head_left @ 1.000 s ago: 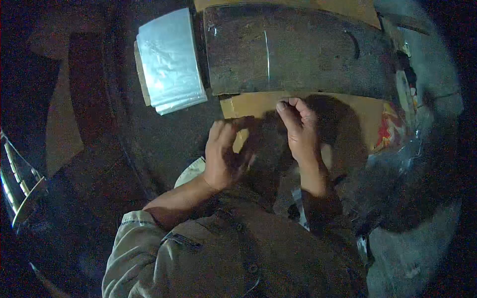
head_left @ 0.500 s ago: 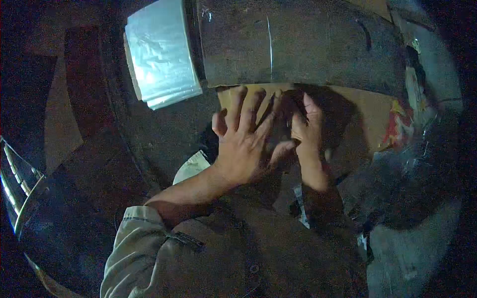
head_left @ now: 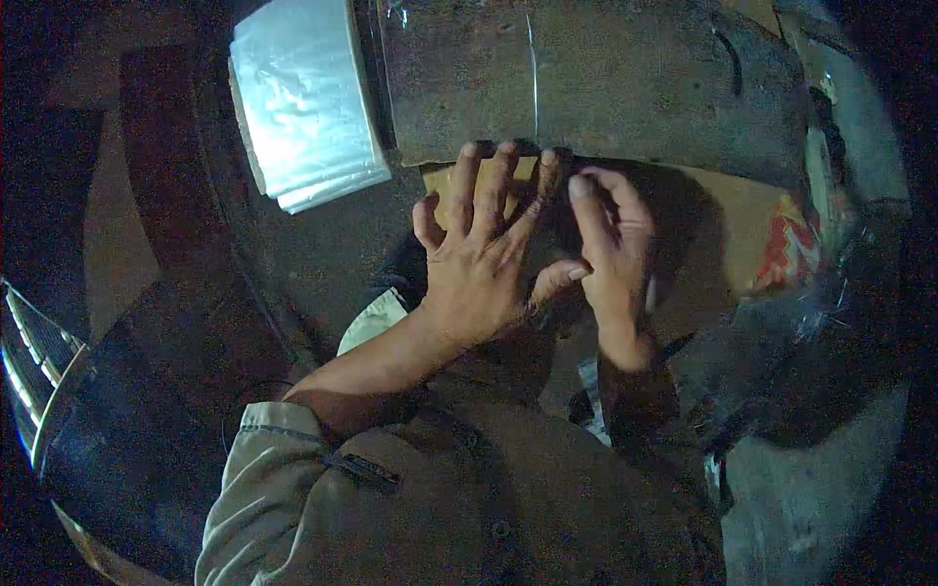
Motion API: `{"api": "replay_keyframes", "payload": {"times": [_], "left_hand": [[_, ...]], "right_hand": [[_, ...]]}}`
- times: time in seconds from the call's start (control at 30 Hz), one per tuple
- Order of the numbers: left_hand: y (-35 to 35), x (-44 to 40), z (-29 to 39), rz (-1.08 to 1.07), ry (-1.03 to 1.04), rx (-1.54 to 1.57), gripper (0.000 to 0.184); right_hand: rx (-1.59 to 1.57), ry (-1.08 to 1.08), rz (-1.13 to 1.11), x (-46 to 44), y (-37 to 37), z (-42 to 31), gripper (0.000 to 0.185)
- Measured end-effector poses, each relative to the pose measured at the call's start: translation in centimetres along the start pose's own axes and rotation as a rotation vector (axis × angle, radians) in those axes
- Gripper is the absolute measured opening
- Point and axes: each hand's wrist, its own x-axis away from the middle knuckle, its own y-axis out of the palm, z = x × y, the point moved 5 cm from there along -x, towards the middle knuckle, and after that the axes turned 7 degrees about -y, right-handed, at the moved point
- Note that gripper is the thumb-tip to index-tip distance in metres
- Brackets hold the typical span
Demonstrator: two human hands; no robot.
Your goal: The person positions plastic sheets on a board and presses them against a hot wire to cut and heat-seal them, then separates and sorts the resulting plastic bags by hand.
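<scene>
My left hand point(head_left: 479, 269) lies palm down with its fingers spread. Its fingertips reach the lower edge of a dark brown board or sheet point(head_left: 459, 88) that has a thin shiny line point(head_left: 534, 78) down it. Under the palm is a tan cardboard-like surface point(head_left: 733, 215), which continues to the right. Just right of the left thumb, my right hand point(head_left: 616, 254) has its fingers bent and its thumb and forefinger tips close together near that edge. What they hold, if anything, is too dark to make out.
A stack of shiny clear plastic sheets or bags point(head_left: 308, 107) lies at the upper left. A red and white printed patch point(head_left: 787, 244) shows at the right end of the tan surface. Crumpled dark plastic point(head_left: 782, 361) sits lower right. A curved slatted object point(head_left: 39, 371) stands far left.
My left hand has shifted slightly up, its fingertips now over the board's edge. My right hand's fingers have curled from a looser, blurred pose. The whole view has moved slightly.
</scene>
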Motion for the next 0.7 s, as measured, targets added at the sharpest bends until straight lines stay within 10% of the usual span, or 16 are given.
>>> {"api": "replay_keyframes", "payload": {"times": [0.3, 0.7], "left_hand": [[0.1, 0.1, -0.2, 0.004, -0.005, -0.023, 0.08], [0.2, 0.1, -0.2, -0.004, -0.008, -0.016, 0.078]], "right_hand": [[0.556, -0.677, 0.423, -6.4, -7.0, -4.9, 0.036], [1.048, -0.518, 0.509, -12.9, -10.9, -4.9, 0.039]]}}
